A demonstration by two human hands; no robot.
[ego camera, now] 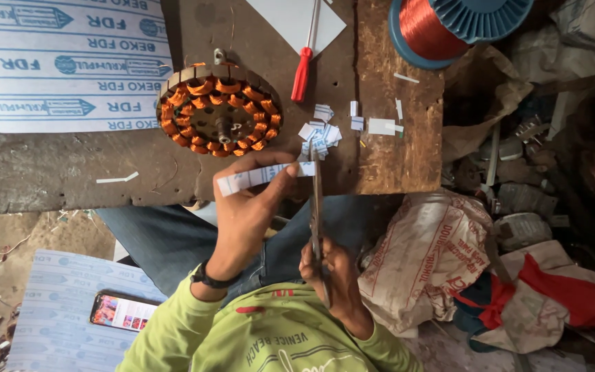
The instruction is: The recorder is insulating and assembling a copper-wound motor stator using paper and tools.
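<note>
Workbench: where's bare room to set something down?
Free: the bench top left of the wound stator, below the printed sheet; also the wood under the paper bits. Crowded: between stator, red screwdriver and copper wire spool.

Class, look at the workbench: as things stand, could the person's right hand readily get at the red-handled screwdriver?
Probably not at once. The right hand is closed on scissors cutting a paper strip. The red-handled screwdriver lies uncovered beyond a pile of paper pieces, so the path looks open once the scissors are put down.

The copper wire spool (pixel 449 24) is cut off by the top edge.
</note>
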